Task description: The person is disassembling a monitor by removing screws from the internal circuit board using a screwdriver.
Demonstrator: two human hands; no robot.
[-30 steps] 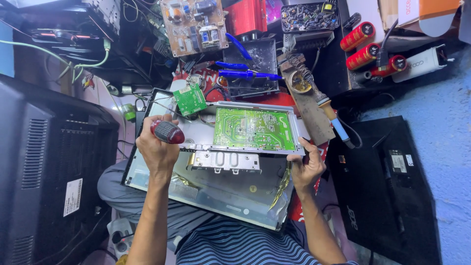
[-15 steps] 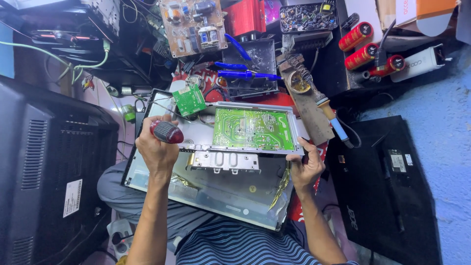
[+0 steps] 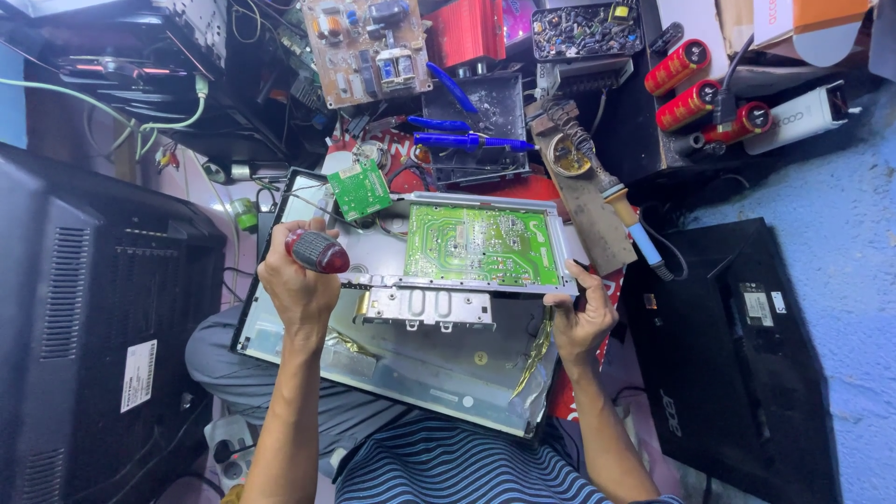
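My left hand (image 3: 297,285) grips a screwdriver with a dark red handle (image 3: 317,251), held over the left side of a grey metal chassis plate (image 3: 439,308). That plate carries a large green circuit board (image 3: 478,245) and lies on a flat monitor panel (image 3: 411,364) resting across my lap. A small green circuit board (image 3: 359,189) hangs by wires at the plate's upper left corner. My right hand (image 3: 581,317) holds the plate's right edge, thumb on top.
A black monitor back (image 3: 89,317) stands at left, another black cover (image 3: 737,355) lies at right. Beyond the plate are a soldering iron (image 3: 616,201), blue-handled tools (image 3: 457,138), red capacitors (image 3: 695,89), a brown circuit board (image 3: 369,42) and a tray of parts (image 3: 583,28).
Both hands and the plate have stayed almost still; only a slight shift of the view.
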